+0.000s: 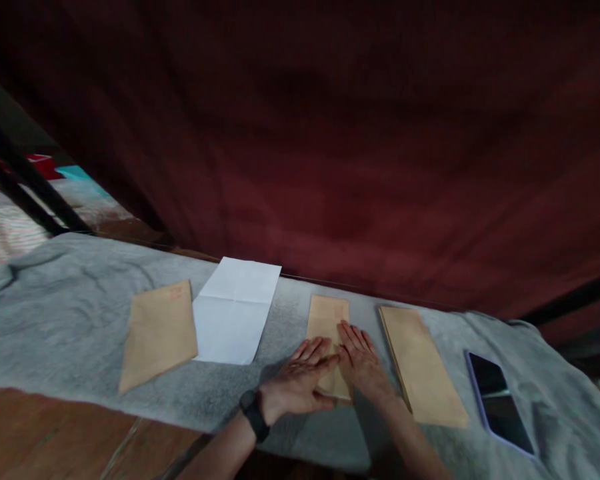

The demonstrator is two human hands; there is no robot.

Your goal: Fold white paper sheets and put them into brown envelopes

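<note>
A brown paper envelope (329,312) lies in front of me on a grey cloth, partly covered by both hands. My left hand (300,379), with a dark watch on its wrist, rests flat across the left side of the envelope, fingers stretched out. On the envelope's right side lies my right hand (363,363), its fingers also extended and pointing away from me. Just right of it sits a stack of brown envelopes (425,367). Left of my hands is a white sheet of paper (237,313) with a crease across it, and beyond that another brown envelope (160,330).
A phone (499,400) in a purple case lies at the right on the grey cloth (80,320). Dark red fabric (330,167) hangs behind the far edge. Dark poles (27,177) stand at the far left. Brown floor (55,427) shows below the near edge.
</note>
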